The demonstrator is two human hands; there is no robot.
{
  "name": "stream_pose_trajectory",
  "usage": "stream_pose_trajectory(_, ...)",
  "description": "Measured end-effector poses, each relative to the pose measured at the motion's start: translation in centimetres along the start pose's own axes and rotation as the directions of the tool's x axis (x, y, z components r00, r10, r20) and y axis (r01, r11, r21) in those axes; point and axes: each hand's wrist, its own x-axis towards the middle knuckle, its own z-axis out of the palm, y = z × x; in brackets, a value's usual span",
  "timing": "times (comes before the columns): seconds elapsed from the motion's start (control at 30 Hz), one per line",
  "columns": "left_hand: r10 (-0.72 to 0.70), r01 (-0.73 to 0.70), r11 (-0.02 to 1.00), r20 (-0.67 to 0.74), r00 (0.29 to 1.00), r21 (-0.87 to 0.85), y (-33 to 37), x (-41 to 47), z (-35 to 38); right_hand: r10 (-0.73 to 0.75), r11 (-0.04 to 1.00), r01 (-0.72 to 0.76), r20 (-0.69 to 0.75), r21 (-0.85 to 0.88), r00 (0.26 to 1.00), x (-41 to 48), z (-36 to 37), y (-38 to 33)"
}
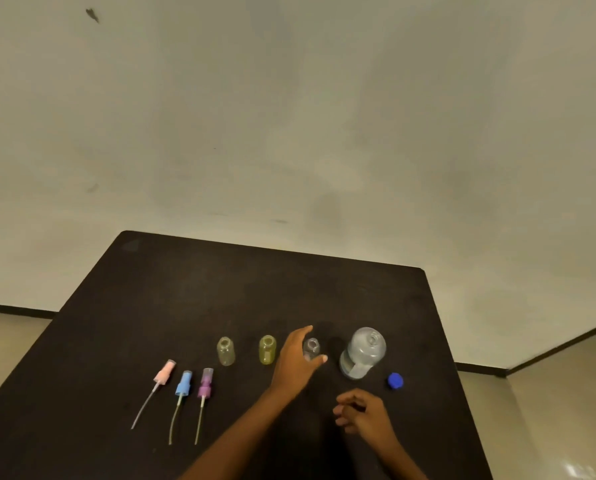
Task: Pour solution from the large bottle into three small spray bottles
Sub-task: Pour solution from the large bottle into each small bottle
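Note:
The large clear bottle [362, 353] stands uncapped on the black table [192, 292], right of centre. Its blue cap [395, 380] lies just to its right. Three small bottles stand open in a row to its left: a clear one [225, 351], a yellowish one [267, 349] and a clear one [312, 348] nearest the large bottle. My left hand [294, 362] wraps round this last bottle, fingers behind and thumb in front. My right hand [360, 410] hovers nearer me with loosely curled fingers and holds nothing.
Three spray heads with long dip tubes lie side by side at the front left: pink [164, 372], blue [184, 384] and purple [205, 382]. A pale wall and floor surround the table; its right edge runs close to the cap.

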Motion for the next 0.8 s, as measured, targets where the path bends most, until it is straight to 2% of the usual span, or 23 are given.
stream_pose_trajectory(0.1, -0.092, 0.092, 0.995, -0.012, 0.996, 0.024, -0.6, 0.6, 1.6, 0.013, 1.0, -0.013, -0.018, 0.023, 1.0, -0.1, -2.0, 0.9)
stream_pose_trajectory(0.27, -0.173, 0.179, 0.983, -0.133, 0.976, 0.039, -0.8, 1.1, 3.0, 0.009, 0.998, -0.004, -0.078, 0.059, 0.997, 0.7, -5.0, 1.9)
stream_pose_trajectory(0.43, -0.137, 0.13, 0.99, -0.203, 0.97, -0.047, 0.2, 0.9, 2.8, -0.139, 0.98, 0.168, -0.232, 0.11, 0.963, 2.2, -5.6, 0.4)
stream_pose_trajectory(0.53, -0.112, 0.092, 0.991, -0.219, 0.969, -0.099, 1.6, 0.7, 2.4, -0.248, 0.952, 0.279, -0.215, 0.126, 0.945, 3.1, -5.2, -0.8)
stream_pose_trajectory(0.67, -0.07, 0.015, 0.979, -0.268, 0.961, -0.202, 4.3, -0.2, 1.3, -0.271, 0.94, 0.304, -0.198, 0.156, 0.942, 4.5, -4.0, -1.6)
stream_pose_trajectory(0.8, -0.024, -0.043, 0.974, -0.289, 0.957, -0.224, 7.1, -1.6, -0.1, -0.223, 0.941, 0.271, -0.233, 0.2, 0.947, 5.3, -3.2, -1.7)
